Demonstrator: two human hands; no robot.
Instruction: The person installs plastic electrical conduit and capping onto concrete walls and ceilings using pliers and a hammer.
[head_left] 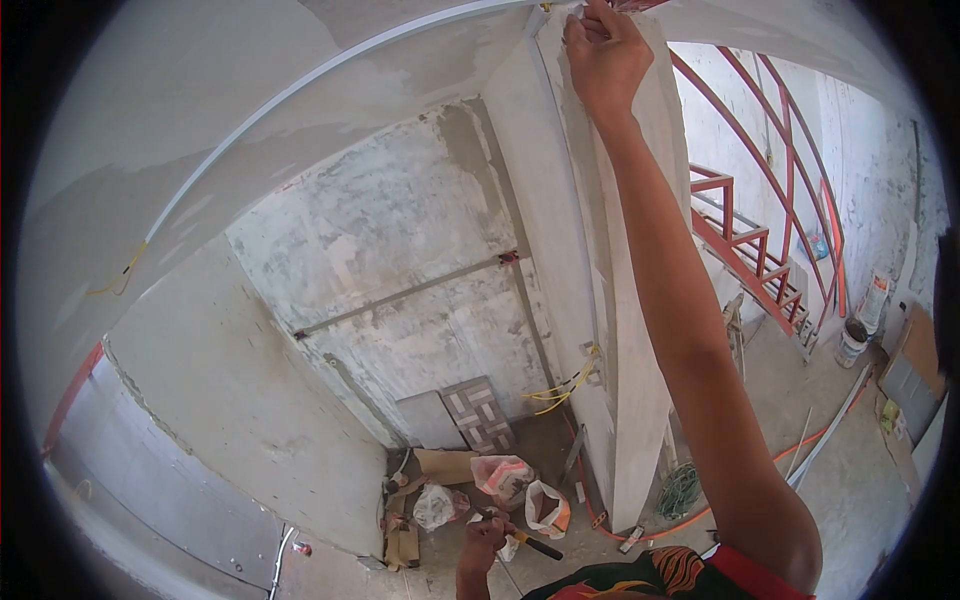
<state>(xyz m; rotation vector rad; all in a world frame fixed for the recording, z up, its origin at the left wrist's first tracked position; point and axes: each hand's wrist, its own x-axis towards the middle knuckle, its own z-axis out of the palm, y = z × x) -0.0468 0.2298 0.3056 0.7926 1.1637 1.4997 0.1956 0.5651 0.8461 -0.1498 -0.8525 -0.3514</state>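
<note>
My right hand (612,58) is raised high at the top of a pale plastered column (640,380). Its fingers are curled and pinched near the end of a long white conduit pipe (265,108); what lies between them I cannot make out. Low in the view, my left hand (484,541) is closed around a hand tool with a black-and-yellow handle (540,545). The tool's working end is too small and partly hidden to name its kind. Yellow wires (130,268) stick out of the pipe's far left end.
Open bags (547,508) and cardboard (445,466) lie on the floor below. More yellow wires (570,385) leave the column. Red metal stair framing (745,235) stands at right. An orange hose (690,522) crosses the floor, near a coil of green wire (678,492). Buckets (851,345) stand far right.
</note>
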